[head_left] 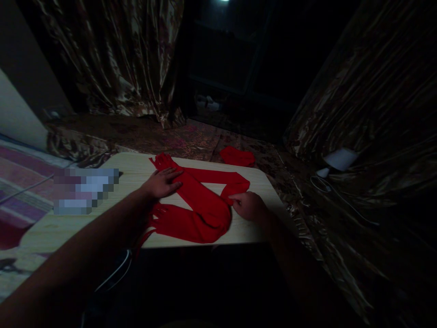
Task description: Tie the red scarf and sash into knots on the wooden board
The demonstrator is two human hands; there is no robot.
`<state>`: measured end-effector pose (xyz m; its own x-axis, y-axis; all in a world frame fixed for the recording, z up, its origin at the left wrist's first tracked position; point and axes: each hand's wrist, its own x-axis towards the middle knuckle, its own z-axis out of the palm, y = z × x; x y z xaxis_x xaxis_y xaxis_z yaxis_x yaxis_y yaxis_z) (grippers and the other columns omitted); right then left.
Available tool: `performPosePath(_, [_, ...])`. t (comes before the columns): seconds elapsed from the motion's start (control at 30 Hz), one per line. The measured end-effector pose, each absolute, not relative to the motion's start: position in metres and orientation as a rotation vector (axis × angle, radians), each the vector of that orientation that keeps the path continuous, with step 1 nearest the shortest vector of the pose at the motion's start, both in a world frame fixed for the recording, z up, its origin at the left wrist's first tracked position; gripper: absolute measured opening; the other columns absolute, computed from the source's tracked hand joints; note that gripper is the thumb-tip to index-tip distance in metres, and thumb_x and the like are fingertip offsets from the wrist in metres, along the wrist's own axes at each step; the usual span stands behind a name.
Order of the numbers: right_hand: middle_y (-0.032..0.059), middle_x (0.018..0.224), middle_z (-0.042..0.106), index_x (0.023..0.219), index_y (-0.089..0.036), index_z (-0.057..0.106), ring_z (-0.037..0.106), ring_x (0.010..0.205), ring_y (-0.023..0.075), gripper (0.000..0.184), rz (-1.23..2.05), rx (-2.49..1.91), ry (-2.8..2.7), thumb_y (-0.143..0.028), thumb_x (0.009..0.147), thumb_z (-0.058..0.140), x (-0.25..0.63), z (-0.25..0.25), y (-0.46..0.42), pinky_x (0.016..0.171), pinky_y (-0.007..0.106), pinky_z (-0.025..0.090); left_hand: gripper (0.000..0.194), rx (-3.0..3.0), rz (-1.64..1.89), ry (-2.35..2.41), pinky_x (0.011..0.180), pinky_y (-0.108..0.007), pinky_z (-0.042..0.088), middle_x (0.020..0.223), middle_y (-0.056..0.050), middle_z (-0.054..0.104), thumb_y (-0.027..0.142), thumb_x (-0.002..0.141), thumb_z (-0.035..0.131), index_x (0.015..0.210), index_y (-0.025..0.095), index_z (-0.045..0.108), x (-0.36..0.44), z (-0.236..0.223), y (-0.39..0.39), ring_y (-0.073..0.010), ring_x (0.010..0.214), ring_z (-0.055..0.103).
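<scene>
A red fringed scarf (205,200) lies in bent, overlapping lengths on a light wooden table (252,230). Its tasselled ends point left, one near the far edge and the other toward the near edge. My left hand (160,183) rests flat on the upper length beside the far fringe, fingers spread. On the other side, my right hand (248,206) is closed, with thumb and forefinger pinching the scarf's right edge where two lengths meet. The fingers curled under that hand are hidden.
Past the table's far edge lies another red cloth (237,156). A blurred-out flat item (85,189) sits on the table's left. A small white lamp (340,158) with a cord stands at right. Patterned curtains (116,59) hang behind, and striped bedding (27,175) is at left.
</scene>
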<state>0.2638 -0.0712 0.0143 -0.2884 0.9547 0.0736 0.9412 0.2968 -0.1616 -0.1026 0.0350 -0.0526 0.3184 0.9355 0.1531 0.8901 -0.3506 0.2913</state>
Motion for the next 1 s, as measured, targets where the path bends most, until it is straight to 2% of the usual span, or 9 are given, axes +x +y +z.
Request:
performPosePath(0.1, [0.0109, 0.129, 0.071, 0.131, -0.02, 0.07, 0.063, 0.122, 0.0254, 0.043, -0.028, -1.72, -2.213, -0.036, 0.101, 0.043, 0.264, 0.006, -0.061, 0.112, 0.037, 0.039, 0.071, 2.441, 0.432, 1.686, 0.123, -0.05, 0.023, 0.162, -0.008, 0.041, 0.065, 0.093, 0.039, 0.155, 0.029, 0.046, -0.104, -0.054, 0.035, -0.0288, 0.152, 0.033])
performPosePath(0.17, [0.0142, 0.151, 0.055, 0.146, -0.017, 0.057, 0.05, 0.139, 0.0274, 0.053, -0.011, -1.664, -2.283, -0.04, 0.1, 0.046, 0.266, -0.006, -0.055, 0.118, 0.041, 0.033, 0.072, 2.439, 0.437, 1.686, 0.123, -0.049, 0.023, 0.162, -0.007, 0.041, 0.066, 0.093, 0.038, 0.155, 0.03, 0.045, -0.104, -0.054, 0.035, -0.0285, 0.152, 0.033])
performPosePath(0.27, [0.0124, 0.166, 0.031, 0.158, -0.023, 0.04, 0.029, 0.153, 0.0318, 0.062, 0.14, -1.728, -2.469, -0.043, 0.1, 0.047, 0.271, -0.023, -0.051, 0.121, 0.052, 0.027, 0.072, 2.426, 0.458, 1.68, 0.123, -0.049, 0.023, 0.162, -0.006, 0.04, 0.068, 0.093, 0.039, 0.155, 0.032, 0.045, -0.105, -0.054, 0.035, -0.029, 0.152, 0.032])
performPosePath(0.33, [0.0103, 0.168, 0.025, 0.16, -0.027, 0.036, 0.023, 0.155, 0.0334, 0.061, 0.248, -1.823, -2.509, -0.044, 0.102, 0.044, 0.273, -0.026, -0.049, 0.12, 0.06, 0.024, 0.072, 2.424, 0.466, 1.667, 0.123, -0.049, 0.023, 0.163, -0.005, 0.04, 0.068, 0.093, 0.039, 0.155, 0.033, 0.046, -0.105, -0.054, 0.035, -0.0291, 0.152, 0.032])
performPosePath(0.5, [0.0121, 0.157, 0.047, 0.15, -0.026, 0.052, 0.04, 0.148, 0.0292, 0.05, 0.208, -1.794, -2.337, -0.041, 0.103, 0.042, 0.262, -0.007, -0.052, 0.122, 0.061, 0.016, 0.074, 2.425, 0.457, 1.657, 0.124, -0.051, 0.021, 0.162, -0.007, 0.04, 0.067, 0.093, 0.039, 0.157, 0.03, 0.043, -0.105, -0.053, 0.035, -0.0294, 0.152, 0.032])
performPosePath(0.6, [0.011, 0.164, 0.036, 0.157, -0.025, 0.042, 0.034, 0.151, 0.0278, 0.062, 0.24, -1.414, -2.394, -0.049, 0.1, 0.049, 0.24, 0.0, -0.07, 0.123, 0.05, 0.024, 0.075, 2.415, 0.465, 1.648, 0.124, -0.05, 0.021, 0.163, -0.008, 0.039, 0.066, 0.093, 0.039, 0.157, 0.027, 0.043, -0.105, -0.052, 0.034, -0.0289, 0.153, 0.031])
performPosePath(0.7, [0.0065, 0.169, 0.026, 0.158, -0.033, 0.038, 0.027, 0.154, 0.0319, 0.074, 0.388, -1.241, -2.56, -0.062, 0.093, 0.056, 0.212, -0.006, -0.096, 0.123, 0.053, 0.025, 0.076, 2.385, 0.492, 1.638, 0.125, -0.05, 0.021, 0.162, -0.009, 0.041, 0.067, 0.092, 0.041, 0.156, 0.027, 0.044, -0.105, -0.053, 0.037, -0.0285, 0.152, 0.032])
performPosePath(0.87, [0.0074, 0.168, 0.028, 0.156, -0.035, 0.042, 0.027, 0.153, 0.0385, 0.075, 0.401, -1.456, -2.497, -0.07, 0.091, 0.053, 0.176, -0.018, -0.116, 0.122, 0.063, 0.017, 0.076, 2.307, 0.699, 1.582, 0.125, -0.042, 0.026, 0.158, -0.009, 0.046, 0.066, 0.091, 0.041, 0.151, 0.021, 0.052, -0.111, -0.055, 0.044, -0.0272, 0.152, 0.034])
performPosePath(1.0, [0.0074, 0.166, 0.033, 0.156, -0.032, 0.044, 0.032, 0.151, 0.0339, 0.07, 0.492, -1.337, -2.506, -0.067, 0.095, 0.048, 0.18, -0.012, -0.103, 0.123, 0.056, 0.024, 0.07, 2.297, 0.753, 1.601, 0.125, -0.041, 0.028, 0.156, -0.007, 0.05, 0.063, 0.094, 0.039, 0.148, 0.022, 0.056, -0.114, -0.056, 0.046, -0.0269, 0.15, 0.037])
